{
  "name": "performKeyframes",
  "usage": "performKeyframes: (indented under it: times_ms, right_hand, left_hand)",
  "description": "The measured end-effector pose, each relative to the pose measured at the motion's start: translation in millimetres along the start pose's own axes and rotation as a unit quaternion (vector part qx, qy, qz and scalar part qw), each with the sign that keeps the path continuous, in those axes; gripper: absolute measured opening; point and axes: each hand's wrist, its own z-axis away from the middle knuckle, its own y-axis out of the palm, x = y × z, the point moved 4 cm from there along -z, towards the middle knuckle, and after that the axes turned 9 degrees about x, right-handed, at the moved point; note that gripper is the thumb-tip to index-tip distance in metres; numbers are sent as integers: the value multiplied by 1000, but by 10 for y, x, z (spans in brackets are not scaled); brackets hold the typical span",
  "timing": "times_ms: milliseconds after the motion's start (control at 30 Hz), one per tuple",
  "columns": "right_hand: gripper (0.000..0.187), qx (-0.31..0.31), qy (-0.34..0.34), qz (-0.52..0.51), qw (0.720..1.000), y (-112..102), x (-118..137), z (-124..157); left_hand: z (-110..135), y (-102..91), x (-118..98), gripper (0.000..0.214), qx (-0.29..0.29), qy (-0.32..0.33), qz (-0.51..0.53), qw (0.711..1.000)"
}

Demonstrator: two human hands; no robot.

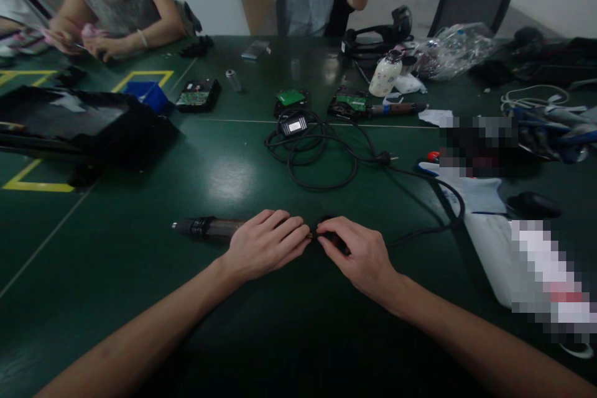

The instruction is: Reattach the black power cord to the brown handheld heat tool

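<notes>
Just below the frame's centre, the electric screwdriver lies left-to-right under the curled grip of the left hand, its brass tail facing the nearby right hand, loosely curled around the black cable.

Looks like an electronics workshop, judging by a green table marked with yellow tape, bare circuit boards, a blue bin and (on the far side) another person at work.

Dk cyl. tool lies approx. horiz., lower ctr-L, silver tip L. Blk cable coiled ctr, loops R.
</notes>
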Motion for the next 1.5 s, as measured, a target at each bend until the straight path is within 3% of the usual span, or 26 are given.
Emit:
performKeyframes:
  times_ms: [1500]
  right_hand:
    - [14,0,-2,1,1000,-15,18,-10]
  left_hand:
    - [14,-5,-6,30,2,9,8,1000]
